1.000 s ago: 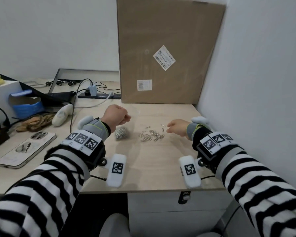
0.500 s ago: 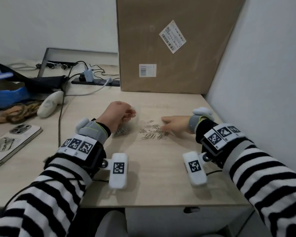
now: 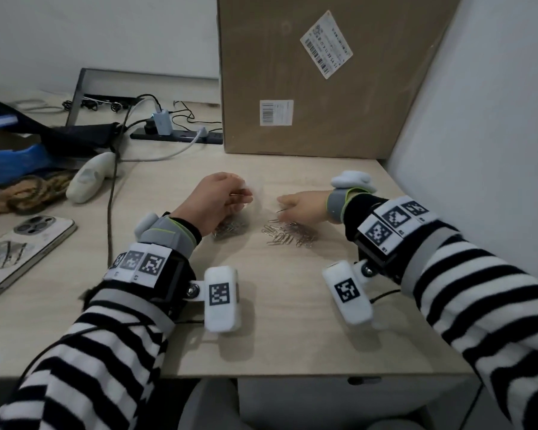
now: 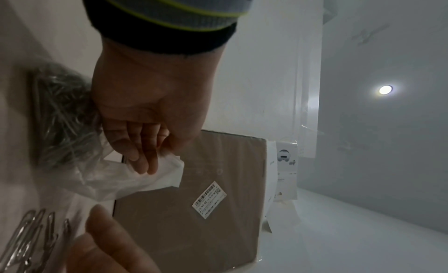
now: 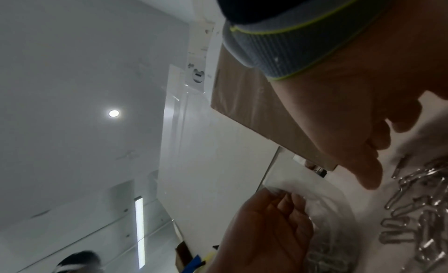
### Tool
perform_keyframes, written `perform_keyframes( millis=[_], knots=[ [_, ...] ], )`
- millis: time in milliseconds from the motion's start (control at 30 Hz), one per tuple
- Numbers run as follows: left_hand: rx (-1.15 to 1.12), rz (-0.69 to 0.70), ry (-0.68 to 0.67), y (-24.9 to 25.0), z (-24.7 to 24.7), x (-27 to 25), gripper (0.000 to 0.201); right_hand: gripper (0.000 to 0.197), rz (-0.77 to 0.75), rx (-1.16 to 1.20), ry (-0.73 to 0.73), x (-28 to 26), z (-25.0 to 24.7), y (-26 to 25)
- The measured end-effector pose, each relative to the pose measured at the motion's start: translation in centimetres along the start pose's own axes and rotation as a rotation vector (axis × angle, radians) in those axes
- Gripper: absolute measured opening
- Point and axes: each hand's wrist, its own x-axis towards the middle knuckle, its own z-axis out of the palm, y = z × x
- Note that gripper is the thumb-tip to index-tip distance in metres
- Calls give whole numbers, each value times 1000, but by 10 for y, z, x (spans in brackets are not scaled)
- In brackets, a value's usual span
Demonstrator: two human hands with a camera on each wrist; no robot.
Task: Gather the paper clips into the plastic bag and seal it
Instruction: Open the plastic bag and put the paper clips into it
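Observation:
My left hand point(image 3: 218, 200) pinches the top edge of the clear plastic bag point(image 4: 135, 179) and holds it up off the desk. The bag's lower part point(image 3: 230, 228) rests on the desk with a clump of paper clips point(image 4: 60, 114) inside. To its right, several loose silver paper clips point(image 3: 289, 235) lie in a small pile. My right hand point(image 3: 302, 206) sits at the pile's far edge with fingers curled down. One clip point(image 3: 281, 210) sticks out tilted from its fingertips point(image 5: 368, 177). The two hands are about a hand's width apart.
A big cardboard box point(image 3: 323, 88) stands against the back wall, and a white wall point(image 3: 479, 150) closes the right side. On the left lie a phone point(image 3: 22, 243), a white handheld device point(image 3: 89, 178), a cable point(image 3: 111, 206) and a power strip point(image 3: 180, 136).
My left hand has lowered the bag onto the desk. My right hand has reached into the pile and tilted one clip up at its fingertips. The head view has tilted further down.

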Motion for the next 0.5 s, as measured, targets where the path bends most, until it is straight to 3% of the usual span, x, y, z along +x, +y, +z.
perform_keyframes(
  millis=[233,333,500],
  knots=[
    [29,-6,-17,0,0,0,16,56,-70,31,-139,-16,12,10],
    [18,-2,-9,-1,-1,-2,17,52,-105,89,-89,-25,15,8],
    [2,0,1,0,-1,-7,16,54,-175,-44,-75,-25,23,-20]
  ],
)
